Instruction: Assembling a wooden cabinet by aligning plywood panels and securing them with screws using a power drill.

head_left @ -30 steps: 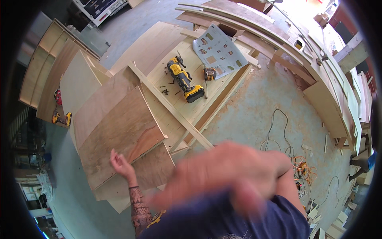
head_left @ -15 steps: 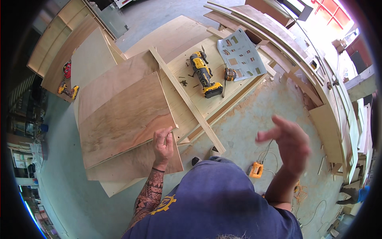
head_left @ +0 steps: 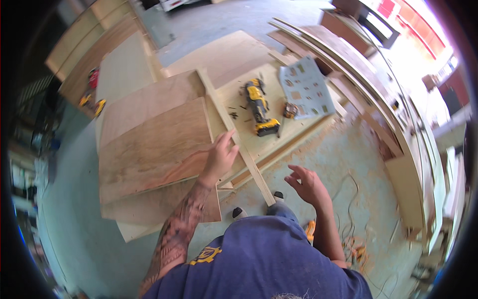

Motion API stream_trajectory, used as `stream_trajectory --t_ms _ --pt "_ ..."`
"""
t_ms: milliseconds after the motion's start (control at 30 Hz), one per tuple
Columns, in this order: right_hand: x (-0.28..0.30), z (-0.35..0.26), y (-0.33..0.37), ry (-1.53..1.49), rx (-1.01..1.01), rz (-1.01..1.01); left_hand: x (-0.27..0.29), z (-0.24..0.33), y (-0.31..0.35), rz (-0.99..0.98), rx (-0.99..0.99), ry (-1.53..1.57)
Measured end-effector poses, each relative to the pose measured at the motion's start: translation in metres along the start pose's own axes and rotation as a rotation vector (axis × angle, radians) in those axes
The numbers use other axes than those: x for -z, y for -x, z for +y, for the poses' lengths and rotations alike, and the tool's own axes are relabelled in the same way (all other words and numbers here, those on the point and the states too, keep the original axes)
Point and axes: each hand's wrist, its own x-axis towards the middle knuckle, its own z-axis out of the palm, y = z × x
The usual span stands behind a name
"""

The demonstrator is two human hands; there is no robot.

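A long, narrow wood strip lies slantwise over the pale plywood surface, its near end sticking out toward my feet. My left hand reaches over the corner of a brown plywood board, fingers stretched to the strip's left edge; whether they touch it I cannot tell. Over the floor to the right of the strip, my right hand hangs with fingers apart and nothing in them. Beyond the strip lie a yellow-and-black oscillating multi-tool, a tape measure and several dark screws.
A sheet printed with small pictures lies at the table's right. Long boards are stacked along the right. At far left, a yellow drill rests on another panel. Cords and an orange tool lie on the floor.
My left hand has left the brown board's near corner and moved up and right to the strip. My right hand has come down and left. The whole view has shifted slightly.
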Motion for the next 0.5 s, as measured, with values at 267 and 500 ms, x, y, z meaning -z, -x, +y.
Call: stream_trajectory --t_ms 267,500 --pt "0.019 0.095 -0.012 0.076 0.109 -0.108 -0.079 -0.093 -0.105 -0.01 -0.131 -0.951" --pt "0.047 0.16 -0.025 0.218 0.115 -0.312 -0.079 -0.061 -0.12 -0.105 0.017 -0.943"
